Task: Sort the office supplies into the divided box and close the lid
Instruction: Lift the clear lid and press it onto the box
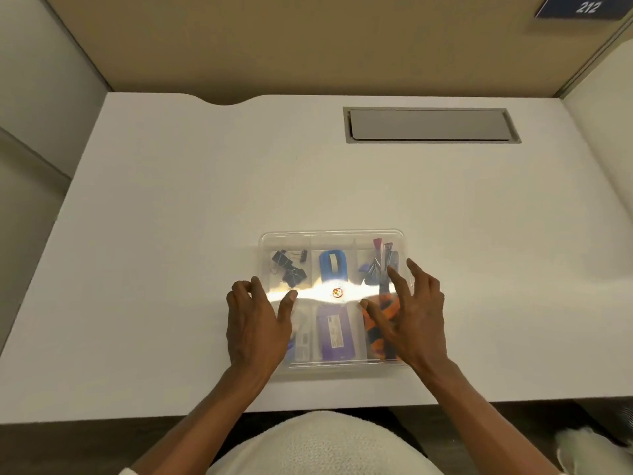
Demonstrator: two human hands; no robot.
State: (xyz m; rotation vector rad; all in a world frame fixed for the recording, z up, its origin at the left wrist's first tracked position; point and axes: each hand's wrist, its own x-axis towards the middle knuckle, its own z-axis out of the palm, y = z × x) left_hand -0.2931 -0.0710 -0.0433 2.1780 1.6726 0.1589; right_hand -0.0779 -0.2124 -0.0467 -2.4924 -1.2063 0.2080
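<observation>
A clear divided box [330, 236] sits on the white desk with its clear lid lying flat over it; glare and a small round sticker [337, 292] mark the lid's middle. Through the lid I see black binder clips [289, 269] at the back left, a blue stapler-like item [333, 265] in the middle, blue and pink pieces [375, 265] at the back right, a purple pack [334, 334] in front, and orange-and-blue items [378, 337] at the front right. My left hand [257, 323] rests on the lid's left side, fingers spread. My right hand [411, 313] lies on its right side, fingers spread.
The white desk [171, 217] has a grey cable hatch [430, 125] at the back right. Tan partition walls surround the desk; a blue sign reading 212 [585, 7] hangs at the top right. My lap in white fabric is below the front edge.
</observation>
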